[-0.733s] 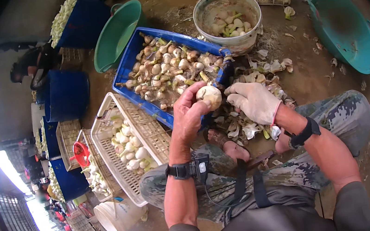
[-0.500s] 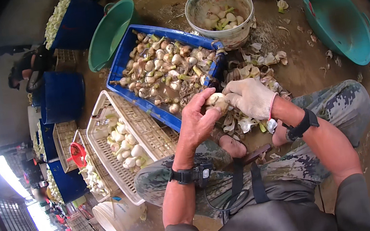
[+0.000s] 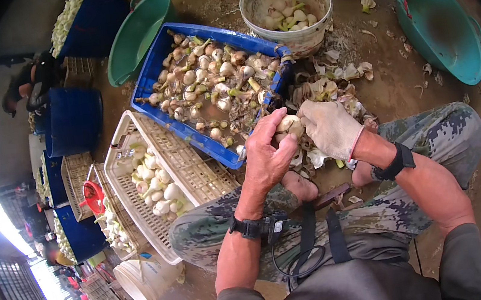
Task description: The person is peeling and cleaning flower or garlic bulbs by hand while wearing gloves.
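Left hand (image 3: pixel 267 155) had fingers curled round the bulb (image 3: pixel 291 125); couldn't tell if right hand (image 3: pixel 330 128) pinched. Gentle peeling seemed smartest.

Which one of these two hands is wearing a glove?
The right hand: a pale glove covers it, whereas the left hand, holding a whitish bulb, is bare.

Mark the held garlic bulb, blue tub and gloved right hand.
Garlic bulb (image 3: pixel 290 124): head view, its exposed side.
Blue tub (image 3: pixel 200 141): head view, near long side.
Gloved right hand (image 3: pixel 331 129): head view, back of the hand.
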### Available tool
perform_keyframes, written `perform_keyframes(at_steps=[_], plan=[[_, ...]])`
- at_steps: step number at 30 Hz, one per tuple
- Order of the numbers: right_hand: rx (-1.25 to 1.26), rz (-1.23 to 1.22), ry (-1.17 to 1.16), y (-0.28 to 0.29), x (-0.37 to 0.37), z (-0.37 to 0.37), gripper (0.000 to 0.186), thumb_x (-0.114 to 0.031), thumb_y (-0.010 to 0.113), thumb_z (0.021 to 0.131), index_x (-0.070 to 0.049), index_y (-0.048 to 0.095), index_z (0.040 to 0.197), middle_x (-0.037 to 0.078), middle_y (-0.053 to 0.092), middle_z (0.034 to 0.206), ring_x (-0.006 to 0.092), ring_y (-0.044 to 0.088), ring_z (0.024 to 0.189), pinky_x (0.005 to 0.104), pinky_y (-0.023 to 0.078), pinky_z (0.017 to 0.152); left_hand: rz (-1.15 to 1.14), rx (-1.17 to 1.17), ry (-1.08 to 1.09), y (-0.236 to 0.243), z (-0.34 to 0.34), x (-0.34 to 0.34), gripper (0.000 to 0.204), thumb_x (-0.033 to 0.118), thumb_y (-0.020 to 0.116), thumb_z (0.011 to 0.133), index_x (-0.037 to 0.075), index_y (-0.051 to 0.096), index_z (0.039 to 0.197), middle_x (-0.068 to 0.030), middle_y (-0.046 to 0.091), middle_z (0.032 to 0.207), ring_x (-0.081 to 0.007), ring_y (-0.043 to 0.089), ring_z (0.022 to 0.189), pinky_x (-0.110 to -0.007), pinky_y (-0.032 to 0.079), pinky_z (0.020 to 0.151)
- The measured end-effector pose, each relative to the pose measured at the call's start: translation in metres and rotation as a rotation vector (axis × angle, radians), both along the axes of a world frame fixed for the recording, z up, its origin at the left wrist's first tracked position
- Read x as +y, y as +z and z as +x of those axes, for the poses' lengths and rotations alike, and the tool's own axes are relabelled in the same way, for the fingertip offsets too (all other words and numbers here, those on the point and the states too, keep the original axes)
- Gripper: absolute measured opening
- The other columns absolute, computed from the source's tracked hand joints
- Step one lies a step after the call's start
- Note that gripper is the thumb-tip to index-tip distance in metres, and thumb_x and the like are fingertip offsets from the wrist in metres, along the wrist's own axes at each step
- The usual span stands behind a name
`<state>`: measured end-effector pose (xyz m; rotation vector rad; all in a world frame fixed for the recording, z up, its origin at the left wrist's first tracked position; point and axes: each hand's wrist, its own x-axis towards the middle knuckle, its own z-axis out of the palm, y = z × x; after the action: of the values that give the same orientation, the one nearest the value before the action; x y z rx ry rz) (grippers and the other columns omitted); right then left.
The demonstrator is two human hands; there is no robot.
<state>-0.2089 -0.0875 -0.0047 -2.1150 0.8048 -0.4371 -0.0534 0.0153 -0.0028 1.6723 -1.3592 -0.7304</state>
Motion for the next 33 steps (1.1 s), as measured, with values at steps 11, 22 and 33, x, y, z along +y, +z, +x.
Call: perform_keyframes(at_steps=[11,22,33], plan=[[0.118,0.111,-0.071,0.002,-0.002,0.000,0.014,-0.011,0.055,0.086,0.002,0.058,0.092,0.026,0.062,0.079,0.0451,0.062,0.080,0.0460,0.050,0.065,-0.025,-0.049,-0.047,0.000,-0.001,-0.001,0.047,0.009,0.065,0.078,-0.001,0.058,0.124,-0.0157,0.063,0.118,-0.0229,0.061,0.109,-0.033,0.045,0.096],[-0.244,0.357,0.042,0.013,0.004,0.000,0.012,-0.013,0.052,0.096,-0.003,0.059,0.096,0.006,0.060,0.074,0.0104,0.058,0.060,0.0268,0.048,0.055,0.148,1.031,0.210,-0.013,-0.016,-0.010,0.052,0.025,0.052,0.096,0.000,0.037,0.139,-0.0093,0.059,0.115,-0.0167,0.062,0.090,-0.030,0.053,0.067],[0.036,-0.118,-0.150,0.008,-0.067,-0.030,0.019,-0.017,0.055,0.091,0.000,0.063,0.093,0.017,0.065,0.087,0.0275,0.064,0.074,0.0363,0.053,0.071,0.027,1.036,0.408,-0.023,-0.006,-0.018,0.024,0.022,0.048,0.093,0.004,0.060,0.103,-0.0073,0.062,0.090,-0.0173,0.060,0.077,-0.030,0.048,0.058]])
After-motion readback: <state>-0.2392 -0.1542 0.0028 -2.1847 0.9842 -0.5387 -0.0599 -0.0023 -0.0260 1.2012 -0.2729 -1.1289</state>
